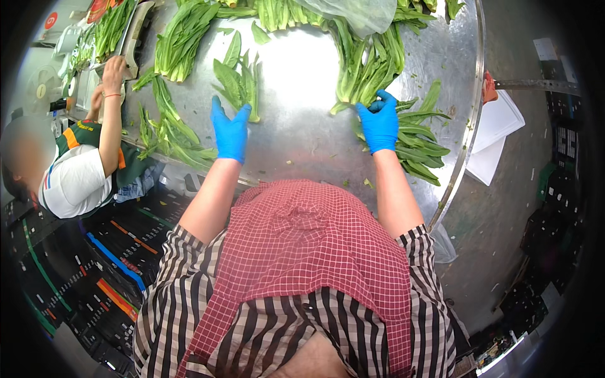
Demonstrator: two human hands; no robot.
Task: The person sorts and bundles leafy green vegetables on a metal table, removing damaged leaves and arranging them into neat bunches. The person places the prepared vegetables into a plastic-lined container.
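My left hand (pixel 230 130), in a blue glove, is over the metal table with its thumb and fingers spread. Just beyond its fingertips lies a small leafy green head (pixel 243 85). My right hand (pixel 380 123), gloved in blue too, has its fingers bent at the stem end of a bunch of long leafy greens (pixel 366 71); whether it grips them cannot be told. Loose leaves (pixel 420 141) lie beside and partly behind the right wrist. Other loose leaves (pixel 172 134) are spread left of my left hand.
More bunches (pixel 184 42) lie along the far side, with a clear plastic bag (pixel 357 14) at the top. A co-worker (pixel 78 175) reaches towards greens at the left. Black crates (pixel 104 255) stand lower left. The table's metal rim (pixel 468 137) curves down the right.
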